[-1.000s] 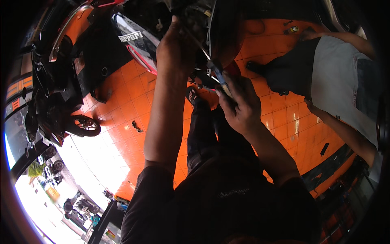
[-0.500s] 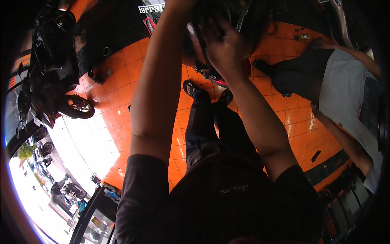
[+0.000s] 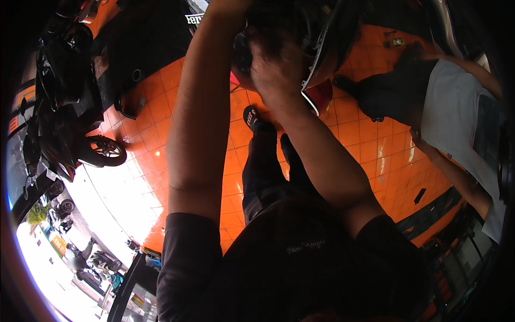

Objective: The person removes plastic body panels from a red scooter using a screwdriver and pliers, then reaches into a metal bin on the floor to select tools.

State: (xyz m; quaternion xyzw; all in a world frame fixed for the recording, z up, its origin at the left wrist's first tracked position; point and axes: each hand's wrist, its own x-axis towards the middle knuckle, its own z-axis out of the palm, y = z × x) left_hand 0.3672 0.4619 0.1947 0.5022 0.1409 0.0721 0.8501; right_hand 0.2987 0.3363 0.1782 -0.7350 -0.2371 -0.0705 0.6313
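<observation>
A dark motorcycle with a red, light-edged panel stands in front of me at the top of the view. My right hand reaches into its shadowed body, back of the hand toward me. The fingers are dark and smeared, so their grip and anything in them cannot be made out. My left hand is at the upper edge, beside the motorcycle's left side. Its fingers are hidden, and what it touches does not show.
On the left, another black motorcycle stands with its wheel on the orange tiled floor. A person in a light shirt is on the right, near a small yellow can. A dark strip lies on the tiles.
My right hand has moved left and slightly down. The motorcycle's front has turned or shifted, bringing the light-edged red panel more into view. My left forearm has shifted slightly left.
</observation>
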